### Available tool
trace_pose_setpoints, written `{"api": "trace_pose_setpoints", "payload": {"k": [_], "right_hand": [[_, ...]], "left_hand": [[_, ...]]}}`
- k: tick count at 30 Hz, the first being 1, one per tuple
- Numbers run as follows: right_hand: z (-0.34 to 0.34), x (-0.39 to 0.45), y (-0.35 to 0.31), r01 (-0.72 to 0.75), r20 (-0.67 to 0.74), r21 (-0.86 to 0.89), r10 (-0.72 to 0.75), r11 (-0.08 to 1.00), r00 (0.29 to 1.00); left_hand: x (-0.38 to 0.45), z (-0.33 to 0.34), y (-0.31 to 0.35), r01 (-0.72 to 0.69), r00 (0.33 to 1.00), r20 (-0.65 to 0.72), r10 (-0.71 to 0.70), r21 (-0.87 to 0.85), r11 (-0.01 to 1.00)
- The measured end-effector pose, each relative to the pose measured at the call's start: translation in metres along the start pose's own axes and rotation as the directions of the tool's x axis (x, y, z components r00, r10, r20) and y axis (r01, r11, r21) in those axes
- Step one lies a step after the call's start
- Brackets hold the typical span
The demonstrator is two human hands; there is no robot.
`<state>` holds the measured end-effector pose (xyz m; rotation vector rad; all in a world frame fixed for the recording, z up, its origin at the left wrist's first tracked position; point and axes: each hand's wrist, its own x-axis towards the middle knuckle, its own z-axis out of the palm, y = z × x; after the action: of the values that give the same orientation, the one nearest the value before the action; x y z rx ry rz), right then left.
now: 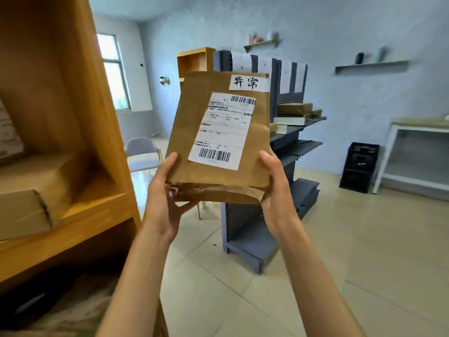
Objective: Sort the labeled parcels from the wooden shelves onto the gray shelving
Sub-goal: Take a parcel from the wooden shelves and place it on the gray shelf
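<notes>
I hold a brown paper parcel (192,132) upright in front of me. It bears a white shipping label with barcodes and a white tag with two handwritten characters at its top right. My left hand (165,190) grips its lower left corner, thumb on the front. My right hand (274,186) grips its lower right edge. The wooden shelves (97,147) stand at my left with a cardboard box (31,198) on a board. The gray shelving (291,142) stands behind the parcel, with several flat parcels (295,113) stacked on an upper shelf.
A gray chair (142,154) stands by the window at the back left. A black crate (360,166) and a white table frame (418,154) sit against the right wall. Tiled floor lies open to the right. More cardboard lies low under the wooden shelves.
</notes>
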<state>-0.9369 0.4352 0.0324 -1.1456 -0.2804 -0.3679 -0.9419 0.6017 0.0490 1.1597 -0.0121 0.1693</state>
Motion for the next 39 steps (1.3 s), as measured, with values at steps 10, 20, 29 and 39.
{"api": "trace_pose_setpoints", "payload": {"k": [10,20,29,39], "right_hand": [[-0.151,0.037,-0.016,-0.002,-0.121,-0.205,-0.023,0.979,0.992],[-0.253,0.115,-0.005,0.051,-0.226,-0.252,-0.110,0.966,0.968],[-0.337,0.264,0.013,-0.038,-0.358,-0.277,-0.066,0.960,0.931],[-0.459,0.383,0.001,-0.027,-0.457,-0.333,-0.136,0.942,0.879]], "left_hand": [[0.041,0.125,-0.098,0.085,0.962,0.258,-0.083,0.004,0.996],[0.138,0.223,-0.175,0.108,0.892,0.440,-0.103,0.013,0.994],[0.278,0.334,-0.220,0.160,0.853,0.511,-0.107,-0.062,0.985],[0.378,0.473,-0.284,0.197,0.790,0.597,-0.144,-0.025,0.980]]}}
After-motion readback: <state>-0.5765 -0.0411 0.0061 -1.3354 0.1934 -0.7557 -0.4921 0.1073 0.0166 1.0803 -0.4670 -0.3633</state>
